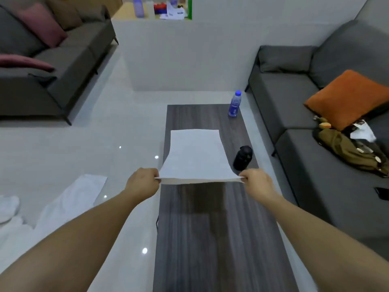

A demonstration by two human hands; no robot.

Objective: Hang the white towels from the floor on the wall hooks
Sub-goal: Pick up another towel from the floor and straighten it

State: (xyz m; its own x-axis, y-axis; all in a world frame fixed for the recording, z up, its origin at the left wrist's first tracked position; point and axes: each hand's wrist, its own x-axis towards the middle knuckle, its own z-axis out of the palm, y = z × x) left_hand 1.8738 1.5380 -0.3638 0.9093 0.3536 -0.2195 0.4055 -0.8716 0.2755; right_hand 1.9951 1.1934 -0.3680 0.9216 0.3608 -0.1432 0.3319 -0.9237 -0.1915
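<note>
white towel point(196, 154) stretched between left hand point(142, 182) and right hand point(257, 182), each grip pinching 1 near corner

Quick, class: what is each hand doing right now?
Left hand: pinches the near left corner of the white towel.
Right hand: pinches the towel's near right corner.

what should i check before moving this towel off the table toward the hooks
1. Left hand pinches the near corner of the white towel: ok.
2. Right hand pinches the other near corner: ok.
3. Towel spread flat, far edge lying on the coffee table: ok.
4. Black bottle stands close by the towel's right edge; could get swept: not ok.
5. Wall hooks in sight: cannot tell, none visible.
6. Other towels on the floor to the left, still to hang: not ok.
</note>
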